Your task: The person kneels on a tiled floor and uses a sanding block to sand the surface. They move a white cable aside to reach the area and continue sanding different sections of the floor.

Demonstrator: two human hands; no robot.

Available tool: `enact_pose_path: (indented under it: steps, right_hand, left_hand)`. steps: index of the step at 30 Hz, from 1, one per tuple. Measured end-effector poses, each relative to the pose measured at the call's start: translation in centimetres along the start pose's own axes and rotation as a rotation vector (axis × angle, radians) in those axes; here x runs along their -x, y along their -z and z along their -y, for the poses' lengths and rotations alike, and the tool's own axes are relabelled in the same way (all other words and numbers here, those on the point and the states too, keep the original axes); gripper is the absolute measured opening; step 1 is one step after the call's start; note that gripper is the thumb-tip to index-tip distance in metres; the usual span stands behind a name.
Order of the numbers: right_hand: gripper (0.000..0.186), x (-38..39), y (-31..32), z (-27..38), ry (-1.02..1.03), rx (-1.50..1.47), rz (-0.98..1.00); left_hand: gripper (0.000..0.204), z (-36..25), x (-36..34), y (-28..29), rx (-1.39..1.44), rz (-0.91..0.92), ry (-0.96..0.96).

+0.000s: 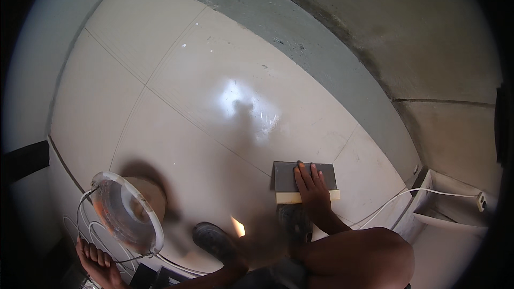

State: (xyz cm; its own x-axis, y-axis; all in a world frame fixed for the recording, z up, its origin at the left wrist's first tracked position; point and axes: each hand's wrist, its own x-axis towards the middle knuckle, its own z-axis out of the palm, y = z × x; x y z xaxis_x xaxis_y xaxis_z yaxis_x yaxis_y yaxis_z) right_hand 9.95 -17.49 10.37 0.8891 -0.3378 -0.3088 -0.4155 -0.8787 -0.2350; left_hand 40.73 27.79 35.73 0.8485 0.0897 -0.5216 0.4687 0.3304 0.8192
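At the lower left, my left hand (99, 261) is closed round the thin wire handle (81, 211) of a bucket. The bucket (126, 211), with a pale rim and whitish smears inside, stands tilted toward me. At the lower right of centre, my right hand (315, 192) grips a wide scraper. The scraper (284, 174) has a flat grey blade and a pale strip-like handle; my fingers lie over the blade, and my thumb is hidden. Its blade stands over the tiled floor (176, 112), near my dark shoe (294, 222).
Grey wall (300, 37) borders the floor at the far side and right. A white cable (391, 198) runs to a socket (481, 202) by a box-like recess at the right. More white cable (99, 230) loops behind the bucket. My other shoe (214, 241) is near the middle.
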Motion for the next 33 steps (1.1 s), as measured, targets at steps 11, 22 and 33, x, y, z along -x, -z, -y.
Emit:
enact_pose_path:
  steps: [11,22,33]
  right_hand:
    - [0.058,-17.9,8.0,-7.2,-0.234,0.009,-0.24]
    - [0.062,-2.2,-1.0,2.7,0.005,0.07,-0.14]
    - [0.063,-3.8,-1.4,1.5,-0.059,-0.062,-0.188]
  left_hand:
    - [0.031,2.9,-3.6,6.9,-0.182,-0.147,-0.251]
    - [0.037,9.8,-1.2,3.2,-1.241,-0.75,-1.123]
    - [0.063,34.2,0.2,-21.7,-1.419,1.315,-1.145]
